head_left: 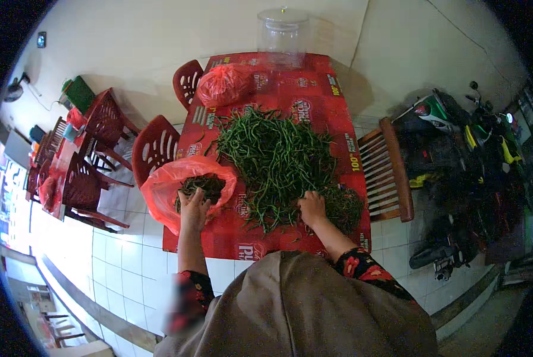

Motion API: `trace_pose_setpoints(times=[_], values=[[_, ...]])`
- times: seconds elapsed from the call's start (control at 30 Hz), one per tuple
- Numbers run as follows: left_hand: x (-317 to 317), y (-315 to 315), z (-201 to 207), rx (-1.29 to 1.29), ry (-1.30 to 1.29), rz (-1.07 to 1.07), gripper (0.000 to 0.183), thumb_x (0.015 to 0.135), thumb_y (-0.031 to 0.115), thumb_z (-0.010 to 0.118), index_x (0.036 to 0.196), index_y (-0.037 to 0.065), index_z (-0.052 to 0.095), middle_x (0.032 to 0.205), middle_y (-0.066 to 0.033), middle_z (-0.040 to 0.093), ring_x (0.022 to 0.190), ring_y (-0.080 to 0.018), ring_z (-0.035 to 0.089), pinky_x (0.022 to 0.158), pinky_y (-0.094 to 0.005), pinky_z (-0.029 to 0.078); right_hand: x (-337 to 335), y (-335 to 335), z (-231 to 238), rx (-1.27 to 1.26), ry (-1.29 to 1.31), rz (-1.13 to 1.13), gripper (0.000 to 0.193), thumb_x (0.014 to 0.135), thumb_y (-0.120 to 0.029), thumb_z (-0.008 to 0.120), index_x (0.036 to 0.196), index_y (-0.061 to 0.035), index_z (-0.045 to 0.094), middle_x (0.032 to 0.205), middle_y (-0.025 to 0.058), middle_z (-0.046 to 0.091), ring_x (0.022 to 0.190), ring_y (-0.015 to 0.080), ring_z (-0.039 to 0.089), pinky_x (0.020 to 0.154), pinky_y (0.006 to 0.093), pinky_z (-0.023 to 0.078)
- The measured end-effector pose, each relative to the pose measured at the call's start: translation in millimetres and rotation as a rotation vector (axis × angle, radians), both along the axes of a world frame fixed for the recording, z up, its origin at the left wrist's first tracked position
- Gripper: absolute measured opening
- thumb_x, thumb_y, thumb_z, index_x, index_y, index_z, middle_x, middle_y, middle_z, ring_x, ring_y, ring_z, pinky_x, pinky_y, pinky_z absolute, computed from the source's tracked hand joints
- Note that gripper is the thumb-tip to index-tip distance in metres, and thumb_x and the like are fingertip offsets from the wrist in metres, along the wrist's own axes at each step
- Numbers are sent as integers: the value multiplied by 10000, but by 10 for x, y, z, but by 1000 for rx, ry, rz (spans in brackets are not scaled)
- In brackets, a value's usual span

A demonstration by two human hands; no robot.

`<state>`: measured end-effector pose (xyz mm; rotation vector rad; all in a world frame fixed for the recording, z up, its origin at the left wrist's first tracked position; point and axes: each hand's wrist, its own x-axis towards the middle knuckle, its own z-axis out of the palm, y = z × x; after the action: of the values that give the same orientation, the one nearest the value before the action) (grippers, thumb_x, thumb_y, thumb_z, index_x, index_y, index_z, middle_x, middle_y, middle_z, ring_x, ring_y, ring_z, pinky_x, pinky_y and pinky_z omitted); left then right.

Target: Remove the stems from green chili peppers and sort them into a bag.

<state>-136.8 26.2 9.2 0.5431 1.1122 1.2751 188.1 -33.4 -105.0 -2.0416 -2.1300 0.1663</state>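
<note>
A large heap of long green chilies (272, 149) covers the middle of the red-covered table. My right hand (313, 208) is at the heap's near edge, its fingers curled down into the chilies; whatever lies between the fingertips is hidden. Just right of it is a smaller, finer pile of green stems (348, 209). At the left edge stands a red plastic bag (159, 187) with its mouth wide, holding dark green stem scraps (213, 185). My left hand (193, 205) is over the bag's mouth, fingers spread above the scraps, with nothing visibly held.
A knotted red bag (223, 84) and a clear lidded jar (283, 35) stand at the table's far end. Red plastic chairs (154, 149) line the left side; a wooden chair (391, 172) is on the right. Parked motorcycles (456, 137) stand beyond it.
</note>
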Motion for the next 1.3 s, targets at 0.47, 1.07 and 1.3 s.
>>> trace_pose_setpoints(times=[0.47,1.07,1.3], values=[[1424,-551,-672,737,751,-659,353,757,121,596,1081,-3,529,999,-193,570,946,-304,546,805,-365,429,-123,-441,967,239,640,78,114,630,-66,666,732,-80,616,773,78,564,751,271,547,658,393,433],[874,-239,-362,220,365,-374,140,852,104,524,896,-1,606,844,-18,588,749,-81,519,666,-224,427,201,-275,300,248,416,-331,216,676,12,575,885,-35,611,919,118,577,821,267,554,709,372,454],[-204,168,-242,114,243,-7,214,865,188,527,1030,59,569,828,5,564,664,-38,482,536,-185,397,-427,-161,242,-74,183,254,253,705,-54,496,923,-71,624,1030,165,533,939,319,511,818,392,417]])
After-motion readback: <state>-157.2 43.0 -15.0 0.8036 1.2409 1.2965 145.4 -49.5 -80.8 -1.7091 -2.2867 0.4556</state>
